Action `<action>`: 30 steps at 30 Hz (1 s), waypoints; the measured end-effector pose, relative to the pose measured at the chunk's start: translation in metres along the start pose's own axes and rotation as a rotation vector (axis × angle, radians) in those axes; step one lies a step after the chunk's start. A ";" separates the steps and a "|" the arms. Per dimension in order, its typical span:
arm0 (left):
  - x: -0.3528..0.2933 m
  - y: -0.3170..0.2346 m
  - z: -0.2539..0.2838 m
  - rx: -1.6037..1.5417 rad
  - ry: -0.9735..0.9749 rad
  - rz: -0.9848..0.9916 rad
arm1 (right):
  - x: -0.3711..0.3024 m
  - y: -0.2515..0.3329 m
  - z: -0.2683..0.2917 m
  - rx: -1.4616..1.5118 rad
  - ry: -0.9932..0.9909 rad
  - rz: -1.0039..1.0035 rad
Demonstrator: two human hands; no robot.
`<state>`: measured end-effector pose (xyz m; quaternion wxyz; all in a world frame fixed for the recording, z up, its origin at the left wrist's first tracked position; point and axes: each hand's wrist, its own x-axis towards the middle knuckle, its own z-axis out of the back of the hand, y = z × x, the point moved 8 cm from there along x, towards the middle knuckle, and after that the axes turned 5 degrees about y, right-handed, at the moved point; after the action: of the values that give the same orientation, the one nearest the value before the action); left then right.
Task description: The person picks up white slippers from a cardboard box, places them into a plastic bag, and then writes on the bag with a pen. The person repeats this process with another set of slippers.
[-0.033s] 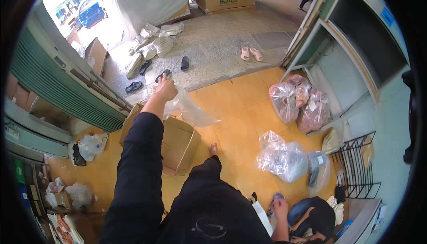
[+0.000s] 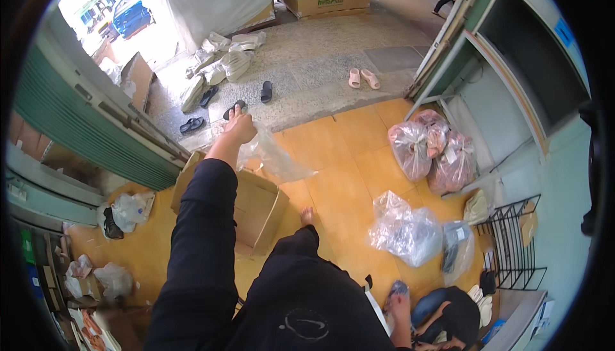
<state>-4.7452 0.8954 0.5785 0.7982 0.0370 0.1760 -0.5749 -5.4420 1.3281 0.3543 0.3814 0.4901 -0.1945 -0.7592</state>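
My left hand (image 2: 238, 127) reaches far forward and is closed on the top of a clear plastic bag (image 2: 275, 157). The bag hangs over and beside an open brown cardboard box (image 2: 259, 213) on the floor, its loose end trailing to the right. My right hand (image 2: 398, 306) is low at the right, closed on a small bluish item (image 2: 398, 287) that looks wrapped in plastic. Its exact kind does not show. Just left of that hand is a white sheet-like thing (image 2: 377, 307), partly hidden by my dark clothing.
Crumpled clear plastic bags (image 2: 410, 236) lie right of centre, with tied bags of pinkish contents (image 2: 435, 149) beyond. Another person (image 2: 451, 312) crouches at lower right beside a black wire rack (image 2: 512, 242). Slippers (image 2: 266, 91) and white bundles (image 2: 234, 63) lie past the doorway.
My right hand has turned slightly, and the bluish item now shows above its fingers. The left hand and clear bag stay almost in place.
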 end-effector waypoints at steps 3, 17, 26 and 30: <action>0.085 -0.006 0.017 -0.044 0.046 0.036 | -0.004 -0.118 -0.034 0.334 0.060 -0.687; 0.405 -0.015 0.055 0.557 0.282 -0.184 | 0.351 0.292 -0.058 0.061 0.051 -0.223; 0.565 0.085 0.140 0.072 0.007 -0.081 | 0.523 0.663 -0.108 0.025 -0.104 0.202; 0.670 0.123 0.121 -0.021 0.045 0.032 | 0.516 0.706 -0.141 0.080 -0.142 0.253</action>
<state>-4.4161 0.2989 0.4575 0.8035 0.0445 0.1994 -0.5591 -5.1600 0.4950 0.4566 0.4396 0.4217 -0.3114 -0.7294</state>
